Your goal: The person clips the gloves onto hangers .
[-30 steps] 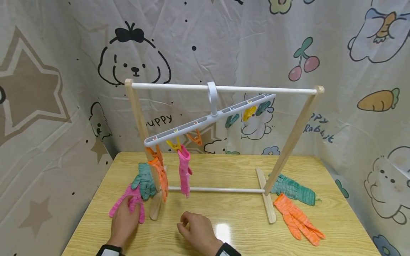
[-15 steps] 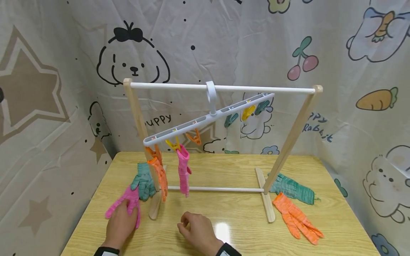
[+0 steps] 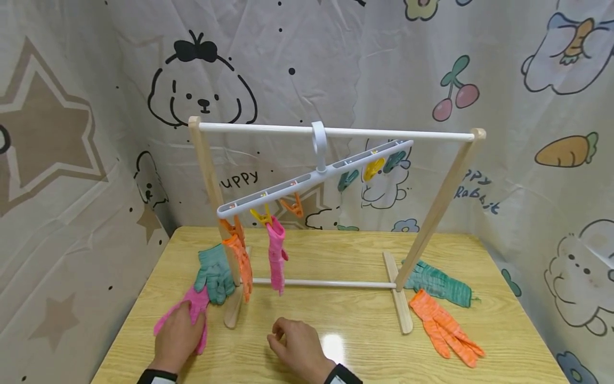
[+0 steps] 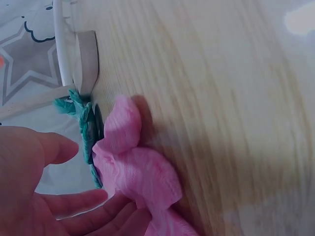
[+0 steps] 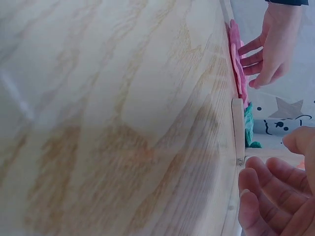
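On the table at the left, my left hand [image 3: 178, 336] lies over a pink knitted glove [image 3: 198, 300]. The left wrist view has its fingers extended, their tips touching the pink cloth [image 4: 140, 169], while the thumb stands apart from it. A green glove [image 3: 214, 274] lies just beyond, bordering the pink one. My right hand [image 3: 301, 346] idles above the front middle of the table, fingers loosely curled around nothing. Behind the hands, a white clip hanger [image 3: 292, 186] holds an orange glove [image 3: 241, 266] and another pink glove [image 3: 276, 256] on its near left end.
A wooden rack [image 3: 436, 208] carries the hanger on its white top rod [image 3: 398, 132]; its feet [image 3: 398, 298] stand on the table. Unused clips [image 3: 373, 169] hang at the hanger's right. A green glove [image 3: 436, 282] and an orange glove [image 3: 446, 328] lie at the right.
My left hand and the pink glove under it have slid a little toward the near left. The left green glove has shifted slightly too. My right hand stays nearly still.
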A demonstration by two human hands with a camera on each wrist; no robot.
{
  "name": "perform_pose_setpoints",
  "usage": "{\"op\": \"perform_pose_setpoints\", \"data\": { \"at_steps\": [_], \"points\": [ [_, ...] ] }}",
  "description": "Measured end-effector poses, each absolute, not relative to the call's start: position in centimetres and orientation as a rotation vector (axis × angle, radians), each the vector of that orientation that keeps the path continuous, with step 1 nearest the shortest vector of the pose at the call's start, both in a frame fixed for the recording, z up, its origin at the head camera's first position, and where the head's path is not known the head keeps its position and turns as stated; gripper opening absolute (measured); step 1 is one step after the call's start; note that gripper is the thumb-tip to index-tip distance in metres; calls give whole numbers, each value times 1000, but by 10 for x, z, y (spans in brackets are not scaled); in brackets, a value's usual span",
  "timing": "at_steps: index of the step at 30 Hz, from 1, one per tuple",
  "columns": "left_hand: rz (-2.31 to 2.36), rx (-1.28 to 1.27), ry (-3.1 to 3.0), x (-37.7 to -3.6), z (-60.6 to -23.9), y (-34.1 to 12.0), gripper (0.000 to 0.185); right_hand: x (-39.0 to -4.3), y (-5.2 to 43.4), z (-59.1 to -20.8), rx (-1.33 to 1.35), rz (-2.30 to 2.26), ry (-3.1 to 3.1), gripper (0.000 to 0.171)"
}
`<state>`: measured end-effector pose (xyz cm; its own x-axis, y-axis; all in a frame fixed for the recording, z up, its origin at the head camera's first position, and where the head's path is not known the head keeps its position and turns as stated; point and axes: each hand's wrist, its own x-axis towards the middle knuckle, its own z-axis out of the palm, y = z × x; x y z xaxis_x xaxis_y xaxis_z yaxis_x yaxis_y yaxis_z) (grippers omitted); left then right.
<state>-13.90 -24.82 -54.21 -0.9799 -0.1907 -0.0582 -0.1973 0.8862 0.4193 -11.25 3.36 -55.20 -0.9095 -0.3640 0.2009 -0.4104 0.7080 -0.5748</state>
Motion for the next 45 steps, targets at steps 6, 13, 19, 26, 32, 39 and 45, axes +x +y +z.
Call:
{"op": "perform_pose_setpoints", "data": {
  "at_steps": [6,13,19,26,32,39,45],
  "points": [
    [605,-295,3048,-138,-543,-250,44,-113,33,-552,637,999,-2849,13],
    [552,-283,3053,-139,-543,-250,33,-115,34,-553,637,993,-2845,12],
    [574,-268,3062,-140,-546,-249,25,-115,35,-553,648,993,-2837,12],
    [577,-269,3049,-139,-550,-250,16,-115,35,-553,633,972,-2831,12],
    [604,-282,3011,-135,-547,-252,20,-115,35,-552,631,984,-2846,13],
    [700,-336,2980,-128,-539,-249,21,-115,36,-546,645,998,-2849,13],
    [814,-443,2966,-125,-527,-242,21,-115,35,-541,653,993,-2847,14]
  ]
}}
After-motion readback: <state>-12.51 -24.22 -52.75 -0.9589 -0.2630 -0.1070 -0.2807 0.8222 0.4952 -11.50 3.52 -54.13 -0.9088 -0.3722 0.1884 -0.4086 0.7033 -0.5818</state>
